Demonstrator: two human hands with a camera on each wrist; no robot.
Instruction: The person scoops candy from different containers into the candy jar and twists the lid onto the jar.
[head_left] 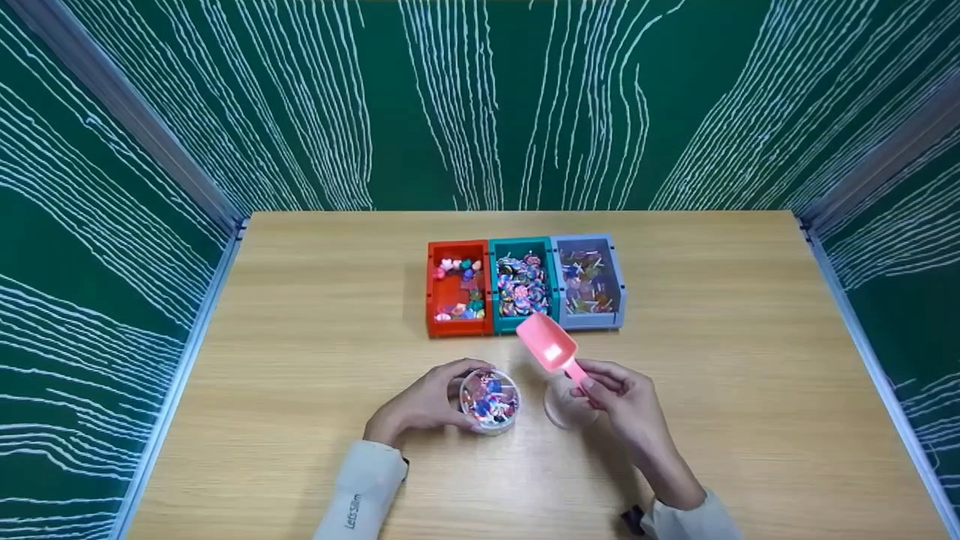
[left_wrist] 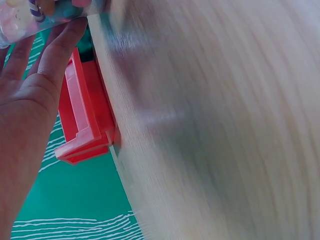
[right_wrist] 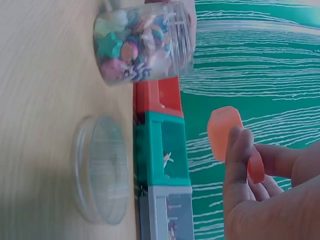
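On the left, my left hand (head_left: 426, 403) grips a clear round jar (head_left: 490, 401) between thumb and fingers. Its mouth is uncovered, and small colourful charms fill it; the right wrist view shows a green star among them. My right hand (head_left: 628, 401) pinches the handle of a pink scoop (head_left: 547, 343), held in the air with its bowl near the front of the bins. No pieces show in that bowl. Under the right hand a clear round lid (right_wrist: 107, 170) lies on the table, partly hidden in the head view.
Three joined bins stand behind the hands: a red bin (head_left: 459, 330) with a few charms, a green bin (head_left: 491, 289) with swirl-patterned pieces, and a grey-blue bin (head_left: 616, 289) with stick-like pieces. Green walls with white lines (head_left: 442, 97) enclose the wooden table (head_left: 322, 300).
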